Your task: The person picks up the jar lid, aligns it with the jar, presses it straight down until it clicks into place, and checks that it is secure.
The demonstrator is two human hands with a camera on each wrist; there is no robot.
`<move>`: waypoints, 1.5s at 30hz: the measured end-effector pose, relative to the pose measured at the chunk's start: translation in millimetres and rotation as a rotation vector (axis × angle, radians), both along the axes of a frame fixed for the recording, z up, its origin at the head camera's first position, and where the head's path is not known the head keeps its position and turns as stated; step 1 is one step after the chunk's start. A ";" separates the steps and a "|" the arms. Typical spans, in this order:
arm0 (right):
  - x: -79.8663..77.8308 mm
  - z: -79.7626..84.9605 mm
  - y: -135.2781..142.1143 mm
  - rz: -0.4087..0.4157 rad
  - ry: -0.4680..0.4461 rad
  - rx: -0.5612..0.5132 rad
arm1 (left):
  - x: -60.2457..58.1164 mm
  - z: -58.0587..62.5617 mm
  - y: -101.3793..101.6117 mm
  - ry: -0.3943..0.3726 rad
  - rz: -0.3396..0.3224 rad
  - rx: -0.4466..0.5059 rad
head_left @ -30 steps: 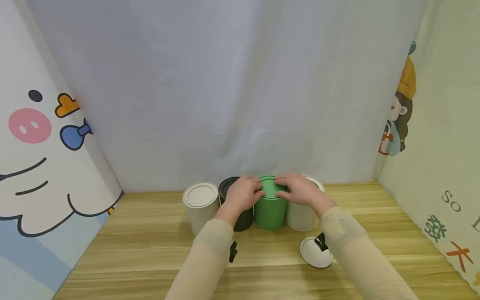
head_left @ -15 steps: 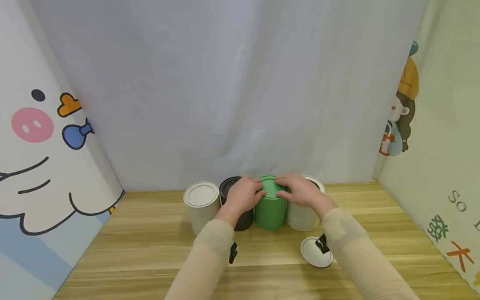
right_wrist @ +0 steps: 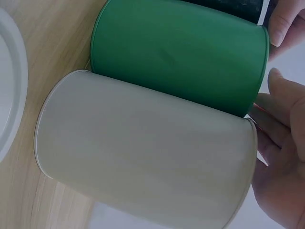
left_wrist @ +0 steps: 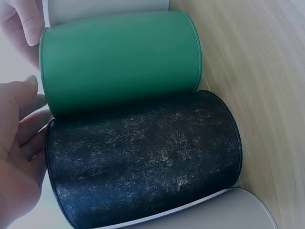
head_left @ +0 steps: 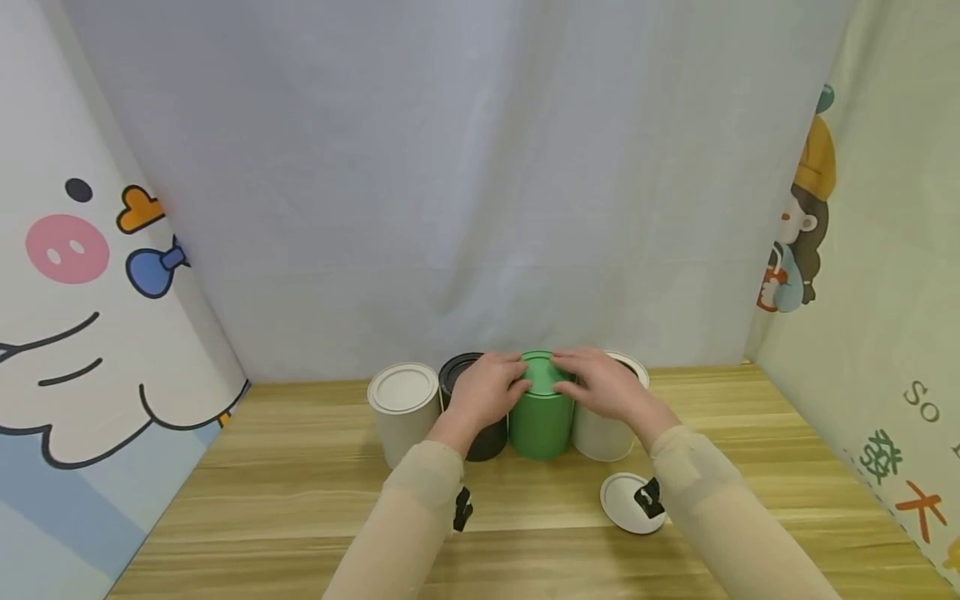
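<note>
A green can (head_left: 542, 425) stands between a black can (head_left: 486, 442) and a white can (head_left: 603, 433). My left hand (head_left: 487, 387) reaches over the black can, its fingertips at the left rim of the green lid. From the other side my right hand (head_left: 600, 379) spans the right white can's top, fingertips at the green lid's right rim. Both hands look loosely bent, thumbs apart from fingers, in the left wrist view and the right wrist view. The right white can shows a dark inside past my hand. A loose white lid (head_left: 626, 502) lies on the table in front of it.
Another white can (head_left: 401, 429), with its lid on, stands at the left end of the row. A pale curtain (head_left: 480, 208) hangs close behind the cans. The wooden table (head_left: 300, 492) is flanked by printed panels on both sides.
My right forearm has shifted very slightly to the right. Both hands stay at the green can's lid, and the cans stay in place.
</note>
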State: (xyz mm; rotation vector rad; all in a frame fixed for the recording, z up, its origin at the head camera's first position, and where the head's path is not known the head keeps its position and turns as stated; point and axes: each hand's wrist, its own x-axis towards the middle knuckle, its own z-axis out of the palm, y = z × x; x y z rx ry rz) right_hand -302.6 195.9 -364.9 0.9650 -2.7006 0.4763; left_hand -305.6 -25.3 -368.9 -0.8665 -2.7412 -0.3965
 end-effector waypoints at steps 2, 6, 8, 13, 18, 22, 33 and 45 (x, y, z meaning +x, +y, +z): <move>2.0 -0.2 1.4 0.014 0.028 -0.023 | 3.0 1.0 -2.7 -0.002 -0.010 0.022; 7.5 -0.6 4.5 0.050 0.080 -0.048 | 8.7 2.3 -8.6 0.032 -0.042 0.050; 11.0 -1.3 6.3 0.057 0.087 -0.052 | 11.1 2.1 -11.3 0.056 -0.066 0.057; 20.9 -5.2 8.8 0.040 0.091 -0.050 | 16.5 -2.8 -14.9 0.124 -0.150 0.068; 28.5 -12.0 8.5 0.045 0.137 -0.063 | 23.7 -8.8 -13.7 0.198 -0.195 0.035; 31.2 -17.7 8.2 0.066 0.180 -0.069 | 28.1 -12.0 -10.2 0.236 -0.213 0.016; 34.1 -32.4 4.4 0.105 0.301 -0.079 | 37.1 -22.5 -5.9 0.296 -0.171 -0.020; 36.2 -41.6 1.1 0.084 0.393 -0.084 | 37.5 -32.6 -5.5 0.358 -0.159 -0.020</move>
